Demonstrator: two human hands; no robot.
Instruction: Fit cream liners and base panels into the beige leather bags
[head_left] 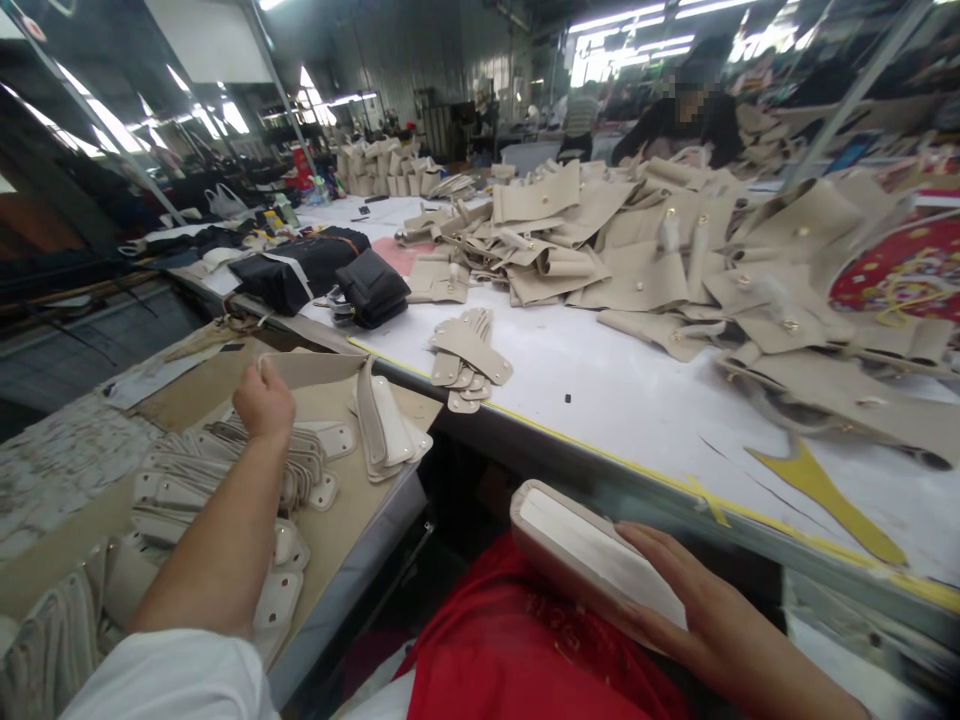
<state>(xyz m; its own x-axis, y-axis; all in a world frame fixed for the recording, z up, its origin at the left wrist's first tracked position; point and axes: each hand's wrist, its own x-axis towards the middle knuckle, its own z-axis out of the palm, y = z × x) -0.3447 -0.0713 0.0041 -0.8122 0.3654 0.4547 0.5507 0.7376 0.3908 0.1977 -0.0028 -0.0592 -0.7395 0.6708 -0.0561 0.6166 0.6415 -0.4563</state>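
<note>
My left hand (264,398) is closed, its thumb and fingers pinching the end of a long beige strip (322,368) that stands on edge over the side table. Below my left forearm lie stacks of beige pieces with rivet holes (225,470). A few more flat pieces (386,430) rest to the right of that hand. Over my lap, my right hand (667,590) grips a thick beige block with a white face (592,550). Its fingers lie along the top edge and the thumb presses the near side. What this block is made of, I cannot tell.
On the white table (540,430), a large heap of beige leather pieces (637,240) spreads across the back. A small pile of straps (469,360), black folded bags (371,285) and a yellow template (832,500) lie nearer. A co-worker (686,110) is beyond the heap.
</note>
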